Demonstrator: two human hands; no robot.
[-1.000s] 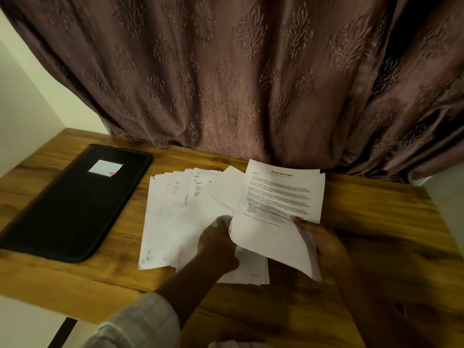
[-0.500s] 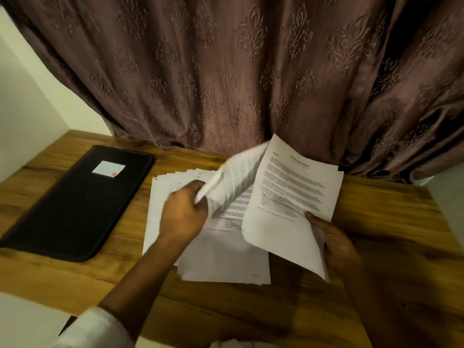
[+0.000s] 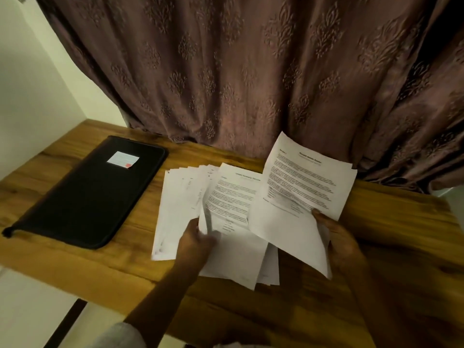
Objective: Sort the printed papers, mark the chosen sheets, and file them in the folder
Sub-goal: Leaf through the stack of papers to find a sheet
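fingers (image 3: 194, 226) of the left hand (image 3: 197, 243) were curled round the lower left edge of a printed sheet (image 3: 231, 199), gripping it just over the spread papers, though the hand was blurred. fingers (image 3: 320, 214) of the right hand (image 3: 340, 238) were clamped on the lower edge of a second sheet (image 3: 303, 189), thumb on top, holding it lifted and tilted toward the curtain.

a brown patterned curtain (image 3: 251, 71) hung across the back and filled most of the view, its hem reaching the far edge of the counter. a pale wall (image 3: 30, 71) showed to its left. the wooden counter (image 3: 391, 222) ran below from side to side. on its left part lay a black folder (image 3: 85, 197), closed and flat, set at a slant, apart from both hands. near the folder, about the middle of the counter, lay the printed papers (image 3: 175, 197), fanned out so that their top edges stepped one behind another. the printed sheet overlapped this fan on its right side, and the second sheet overlapped the printed sheet in turn. both carried a heading and blocks of text too blurred to read. a light sleeve (image 3: 120, 335) showed on the left arm at the bottom edge. a small white label (image 3: 123, 159) with a red mark at one corner sat on the folder near its far end.
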